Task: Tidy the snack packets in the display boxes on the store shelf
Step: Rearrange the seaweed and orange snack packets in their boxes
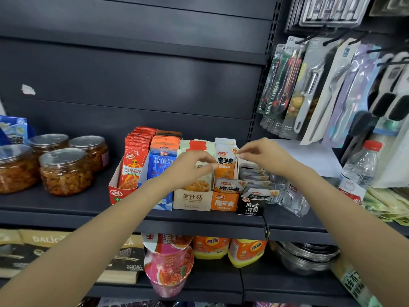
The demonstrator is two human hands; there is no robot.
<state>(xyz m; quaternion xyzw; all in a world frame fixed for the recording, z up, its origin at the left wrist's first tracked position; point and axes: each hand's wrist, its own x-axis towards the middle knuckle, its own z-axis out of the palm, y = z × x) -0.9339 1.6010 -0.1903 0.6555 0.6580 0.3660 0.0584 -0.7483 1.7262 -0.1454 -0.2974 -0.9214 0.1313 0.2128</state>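
Shelf [66, 209]: a dark store shelf carrying a row of five open display boxes side by side, with room in front of them along the lip.
Boxes: from nine o'clock to three o'clock, a red box [116, 191], a blue box [164, 203], a beige box [192, 199], an orange box [224, 201] and a black box [251, 207].
Orange packets [225, 161]: they stand upright in the orange box, long axis vertical, tops level with both hands; one more packet [229, 185] lies slumped across the front of that box.
Left hand [194, 167]: it hangs over the beige box, fingers [212, 166] curled and drawn close at the tips, right at the nine o'clock edge of the upright orange packets; I cannot tell whether they pinch a packet or only touch it.
Right hand [263, 156]: it sits at the three o'clock side of the same packets, above the black box; its fingertips [241, 154] are narrowed together at the top corner of the front packet, seemingly nipping it.
Key relation: the orange stack lies between the two hands, about equally close to both.
Black box contents [252, 171]: dark packets lie flat and tumbled, below the right wrist.
Free room: open air above the boxes up to the back panel; jars [65, 171] stand well apart at nine o'clock, a water bottle [360, 165] at three o'clock.
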